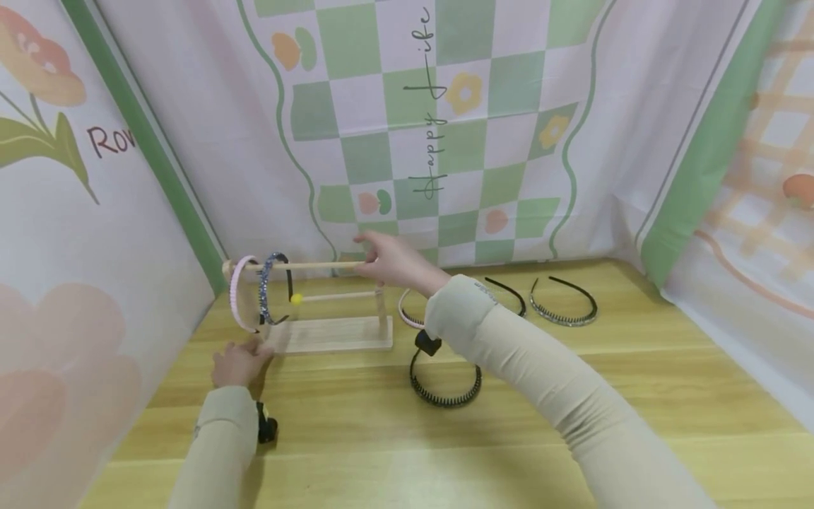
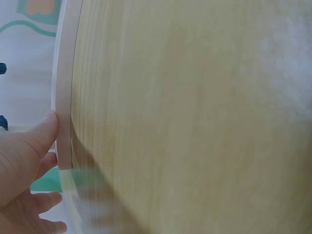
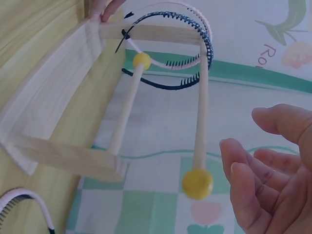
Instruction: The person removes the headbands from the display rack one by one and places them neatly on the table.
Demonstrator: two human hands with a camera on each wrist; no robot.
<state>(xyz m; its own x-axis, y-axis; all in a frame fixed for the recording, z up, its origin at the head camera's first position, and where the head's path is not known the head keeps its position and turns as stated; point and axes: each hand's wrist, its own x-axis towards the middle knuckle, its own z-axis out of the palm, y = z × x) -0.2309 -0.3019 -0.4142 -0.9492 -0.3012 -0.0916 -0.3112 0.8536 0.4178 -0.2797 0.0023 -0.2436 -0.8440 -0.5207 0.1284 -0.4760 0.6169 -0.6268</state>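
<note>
A wooden headband rack (image 1: 331, 336) stands on the table, with two rods tipped by yellow balls. On its upper rod, toward the left end, hang a pink headband (image 1: 234, 297) and a glittery blue headband (image 1: 263, 290). My left hand (image 1: 238, 363) holds the rack's base at the left front corner, the thumb (image 2: 46, 127) pressed to the base edge. Beside the upper rod's free end is my right hand (image 1: 402, 265). In the right wrist view its fingers are loosely bent and empty, apart from the upper rod's yellow ball (image 3: 197, 184).
Right of the rack, a black toothed headband (image 1: 445, 401) lies on the table. Behind it are a pink-edged headband (image 1: 404, 314), partly hidden by my right sleeve, a black headband (image 1: 518, 297) and a glittery dark headband (image 1: 566, 320). Patterned curtains (image 1: 362, 113) enclose the table's back and sides.
</note>
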